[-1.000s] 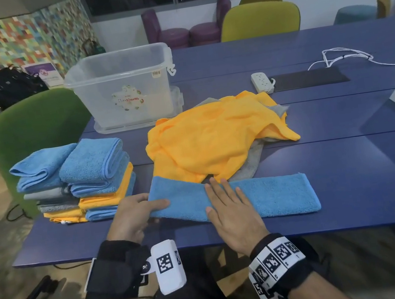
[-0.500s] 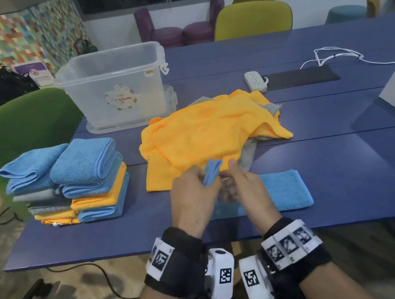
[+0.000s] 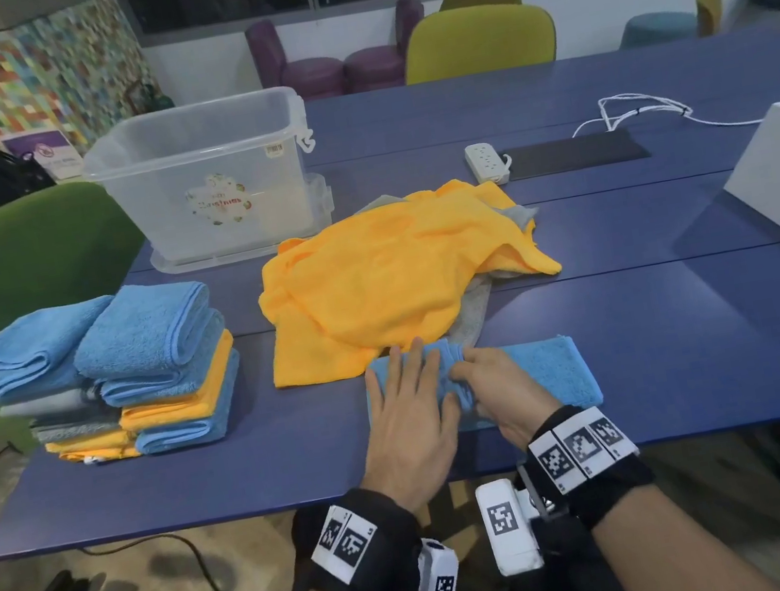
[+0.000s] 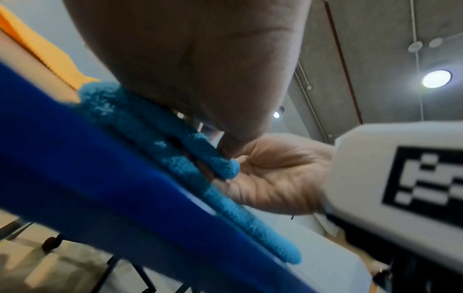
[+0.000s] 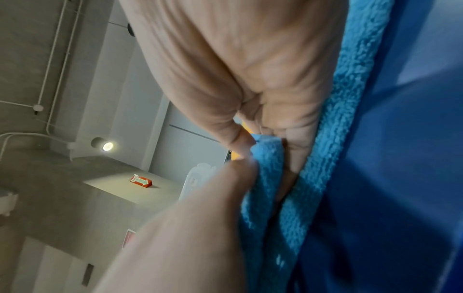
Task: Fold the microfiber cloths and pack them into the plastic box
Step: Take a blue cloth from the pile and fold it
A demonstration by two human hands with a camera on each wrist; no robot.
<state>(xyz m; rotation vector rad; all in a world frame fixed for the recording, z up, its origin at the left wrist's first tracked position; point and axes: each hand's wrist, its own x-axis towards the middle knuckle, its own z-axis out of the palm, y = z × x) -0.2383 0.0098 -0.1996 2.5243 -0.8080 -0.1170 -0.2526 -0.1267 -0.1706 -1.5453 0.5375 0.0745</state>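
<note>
Lowered from mid-air since half a second ago, the blue cloth (image 3: 538, 374) lies on the counter (image 3: 639, 332) near its front edge, the left grip (image 3: 412, 414) pressing it flat with straight fingers while the right grip (image 3: 495, 393) pinches its folded edge between thumb and fingers.

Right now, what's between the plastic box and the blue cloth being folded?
The loose yellow cloth, with grey cloth under it, lies between box and blue cloth; head view.

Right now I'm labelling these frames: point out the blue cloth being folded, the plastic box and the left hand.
blue cloth (image 3: 548, 372), head view, flat right part.
plastic box (image 3: 169, 202), head view, clear front wall.
left hand (image 3: 410, 419), head view, back of the hand.
</note>
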